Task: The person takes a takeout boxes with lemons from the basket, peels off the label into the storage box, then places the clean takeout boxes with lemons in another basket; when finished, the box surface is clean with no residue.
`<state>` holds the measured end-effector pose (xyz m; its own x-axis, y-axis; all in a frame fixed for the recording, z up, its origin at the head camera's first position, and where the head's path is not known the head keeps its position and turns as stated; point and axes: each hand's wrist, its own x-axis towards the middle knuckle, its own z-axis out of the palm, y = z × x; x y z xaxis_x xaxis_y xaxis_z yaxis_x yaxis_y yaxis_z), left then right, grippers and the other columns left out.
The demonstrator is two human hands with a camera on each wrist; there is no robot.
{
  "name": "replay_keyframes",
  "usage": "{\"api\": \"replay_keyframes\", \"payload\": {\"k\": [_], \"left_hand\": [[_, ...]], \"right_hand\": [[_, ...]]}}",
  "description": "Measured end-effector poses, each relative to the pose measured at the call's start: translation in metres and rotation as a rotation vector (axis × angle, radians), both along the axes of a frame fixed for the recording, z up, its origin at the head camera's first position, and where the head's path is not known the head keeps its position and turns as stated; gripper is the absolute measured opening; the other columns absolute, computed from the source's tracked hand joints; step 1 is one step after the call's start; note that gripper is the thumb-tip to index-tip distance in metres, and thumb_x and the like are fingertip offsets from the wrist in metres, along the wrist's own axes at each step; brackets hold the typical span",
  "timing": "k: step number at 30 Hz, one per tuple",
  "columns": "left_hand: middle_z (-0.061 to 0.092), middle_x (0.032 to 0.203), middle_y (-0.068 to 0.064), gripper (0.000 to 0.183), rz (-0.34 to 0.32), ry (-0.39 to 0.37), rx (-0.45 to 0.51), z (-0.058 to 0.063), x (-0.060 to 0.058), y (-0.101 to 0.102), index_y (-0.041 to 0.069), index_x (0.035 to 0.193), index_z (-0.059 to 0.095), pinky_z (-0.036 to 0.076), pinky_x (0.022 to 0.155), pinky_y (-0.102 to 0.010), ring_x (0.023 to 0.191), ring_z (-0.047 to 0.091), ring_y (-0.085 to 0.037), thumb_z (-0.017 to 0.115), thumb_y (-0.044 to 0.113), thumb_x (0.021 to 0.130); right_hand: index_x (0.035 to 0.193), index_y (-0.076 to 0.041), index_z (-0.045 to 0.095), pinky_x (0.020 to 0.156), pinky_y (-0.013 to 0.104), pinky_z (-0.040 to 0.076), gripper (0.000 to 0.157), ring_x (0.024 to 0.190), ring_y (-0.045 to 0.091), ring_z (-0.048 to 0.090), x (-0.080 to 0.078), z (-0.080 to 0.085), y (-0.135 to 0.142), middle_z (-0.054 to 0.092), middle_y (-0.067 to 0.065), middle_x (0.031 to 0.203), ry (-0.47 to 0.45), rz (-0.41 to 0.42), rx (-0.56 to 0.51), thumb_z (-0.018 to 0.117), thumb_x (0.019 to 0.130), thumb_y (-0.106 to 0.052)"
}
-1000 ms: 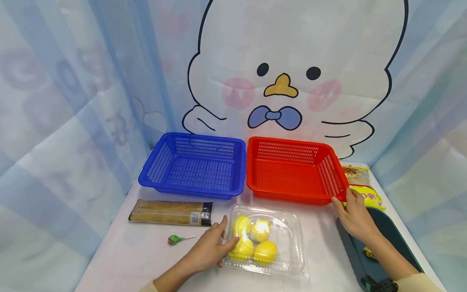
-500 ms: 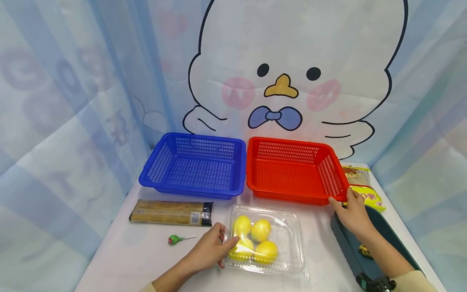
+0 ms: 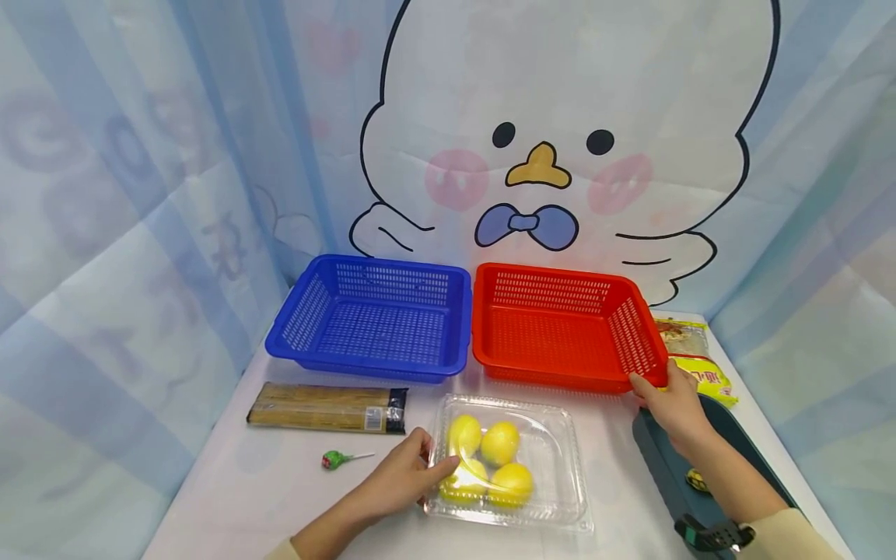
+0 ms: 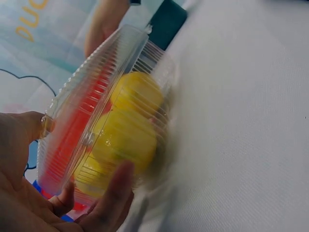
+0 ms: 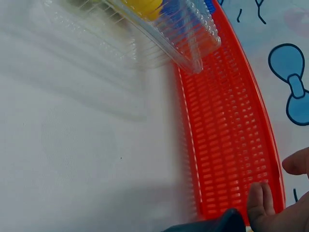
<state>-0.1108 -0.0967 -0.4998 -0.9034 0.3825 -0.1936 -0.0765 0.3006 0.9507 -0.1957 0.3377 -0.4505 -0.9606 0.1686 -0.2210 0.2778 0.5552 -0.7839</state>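
Note:
My left hand (image 3: 402, 474) grips the left edge of a clear plastic clamshell box (image 3: 553, 467), thumb on the lid and fingers curled beneath. Several yellow, lemon-like fruits (image 3: 509, 484) show through its left half. In the left wrist view the clamshell box (image 4: 72, 125) fills the space between thumb and fingers. At the right, my right hand (image 3: 675, 408) holds the front right corner of a red perforated basket (image 3: 560, 381). Thumb and fingers lie on either side of its rim in the right wrist view, where the red basket (image 5: 227, 130) runs lengthwise.
A blue basket (image 3: 371, 365) stands left of the red one. Before it lie a flat pack of dry noodles (image 3: 325, 407) and a lollipop (image 3: 336, 460). Under my right forearm sits a dark tray (image 3: 665, 467) holding a small wrapped item (image 3: 696, 480). Yellow food packets (image 3: 703, 373) lie behind it.
My left fingers have curled in under the clamshell box's edge. The dark tray and my right wrist have shifted slightly left. The baskets, noodles and lollipop have stayed put.

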Motion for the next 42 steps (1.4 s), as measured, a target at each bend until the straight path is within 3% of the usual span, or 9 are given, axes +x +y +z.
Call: {"api": "replay_keyframes", "payload": {"k": [6,10,14,20,27,33,36,42], "left_hand": [[0.045,0.061,0.003,0.048,-0.029,-0.081,0.074,0.004,0.001,0.004,0.01,0.104,0.036,0.032,0.048,-0.02,0.051,0.044,-0.01,0.072,0.043,0.102],[0.049,0.087,-0.006,0.051,-0.033,-0.119,0.144,0.008,0.002,0.008,0.011,0.107,0.031,0.043,0.052,-0.021,0.059,0.051,-0.014,0.073,0.04,0.101],[0.053,0.108,-0.013,0.049,-0.025,-0.185,0.231,0.009,0.003,0.014,0.012,0.111,0.028,0.054,0.057,-0.025,0.073,0.061,-0.018,0.072,0.033,0.102],[0.056,0.095,-0.01,0.044,0.002,-0.269,0.326,0.012,0.0,0.018,0.014,0.111,0.027,0.067,0.067,-0.039,0.083,0.066,-0.021,0.067,0.027,0.104],[0.06,0.128,-0.026,0.04,-0.049,-0.298,0.381,0.033,-0.005,0.018,0.015,0.111,0.025,0.065,0.08,-0.058,0.105,0.074,-0.037,0.062,0.03,0.108],[0.049,0.139,-0.033,0.039,-0.055,-0.287,0.359,0.055,-0.017,0.022,0.015,0.113,0.027,0.065,0.081,-0.057,0.106,0.071,-0.034,0.062,0.032,0.107],[0.048,0.143,-0.032,0.041,-0.059,-0.275,0.339,0.064,-0.026,0.024,0.016,0.112,0.026,0.065,0.08,-0.055,0.114,0.07,-0.036,0.062,0.036,0.107],[0.049,0.131,-0.021,0.045,-0.065,-0.235,0.282,0.079,-0.047,0.034,0.016,0.112,0.029,0.067,0.074,-0.047,0.114,0.07,-0.033,0.065,0.042,0.105]], "right_hand": [[0.169,-0.003,-0.001,0.106,0.045,0.051,0.098,0.144,0.045,0.039,-0.002,-0.002,-0.006,0.012,0.03,0.169,-0.004,-0.091,-0.139,0.059,0.106,-0.048],[0.17,-0.012,-0.009,0.113,0.046,0.044,0.105,0.152,0.04,0.032,-0.004,0.0,-0.008,0.01,0.022,0.175,-0.024,-0.162,-0.286,0.063,0.104,-0.049],[0.171,-0.017,-0.01,0.114,0.045,0.043,0.108,0.154,0.037,0.029,-0.005,0.0,-0.01,0.008,0.018,0.177,-0.029,-0.207,-0.35,0.067,0.102,-0.049],[0.171,-0.015,-0.002,0.11,0.042,0.047,0.104,0.15,0.037,0.034,-0.007,-0.004,-0.013,0.016,0.018,0.175,0.01,-0.195,-0.33,0.07,0.101,-0.043],[0.171,-0.011,0.004,0.106,0.042,0.049,0.095,0.148,0.039,0.038,-0.01,-0.008,-0.014,0.023,0.021,0.172,0.049,-0.178,-0.272,0.068,0.104,-0.033],[0.17,-0.011,0.009,0.106,0.042,0.049,0.089,0.147,0.04,0.04,-0.008,-0.011,-0.015,0.028,0.022,0.17,0.095,-0.152,-0.2,0.066,0.106,-0.032],[0.17,-0.011,0.011,0.106,0.043,0.05,0.087,0.147,0.041,0.04,-0.007,-0.012,-0.016,0.03,0.022,0.169,0.112,-0.141,-0.181,0.066,0.106,-0.032],[0.17,-0.011,0.012,0.107,0.051,0.049,0.087,0.146,0.043,0.04,-0.008,-0.013,-0.015,0.03,0.024,0.168,0.118,-0.141,-0.144,0.066,0.106,-0.034]]}}
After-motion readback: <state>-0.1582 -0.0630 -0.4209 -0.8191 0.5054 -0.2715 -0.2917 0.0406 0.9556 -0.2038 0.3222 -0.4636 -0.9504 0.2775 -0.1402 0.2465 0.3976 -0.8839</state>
